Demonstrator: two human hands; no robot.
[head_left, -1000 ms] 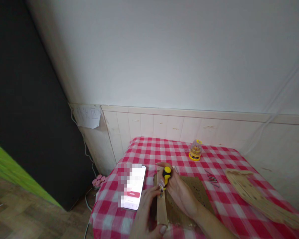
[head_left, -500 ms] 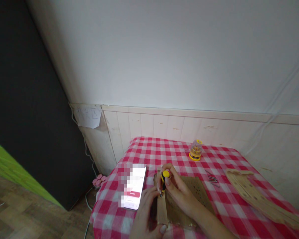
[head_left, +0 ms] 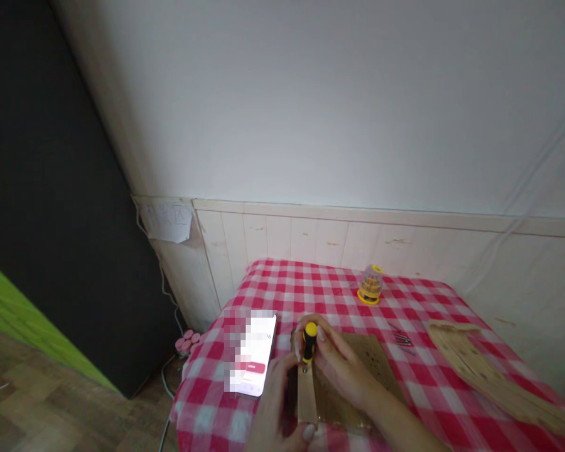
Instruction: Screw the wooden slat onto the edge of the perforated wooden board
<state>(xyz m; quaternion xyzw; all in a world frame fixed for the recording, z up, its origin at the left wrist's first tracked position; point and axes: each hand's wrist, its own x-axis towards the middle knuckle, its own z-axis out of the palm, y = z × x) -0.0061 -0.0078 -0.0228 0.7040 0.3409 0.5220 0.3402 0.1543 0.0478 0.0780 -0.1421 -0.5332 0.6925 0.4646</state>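
Note:
My right hand (head_left: 336,355) is closed around a screwdriver (head_left: 310,339) with a yellow-and-black handle. The screwdriver stands nearly upright, its tip down at a small metal screw near the far end of a narrow wooden strip (head_left: 307,398). With fingers and thumb, my left hand (head_left: 277,402) grips that strip from the left side and the near end. Beneath and to the right lies a brown wooden board (head_left: 358,376) with small dark holes, partly hidden by my right hand and forearm.
A lit phone (head_left: 254,355) lies left of my hands. Beyond them stands a clear bit case (head_left: 370,285) with a yellow base. Several screws (head_left: 402,339) and a long curved wooden piece (head_left: 484,373) rest to the right on the checked tablecloth (head_left: 301,279).
The screwdriver handle has come more upright and shifted slightly left. The fingers of my right hand have turned a little around it. My left hand stays on the strip.

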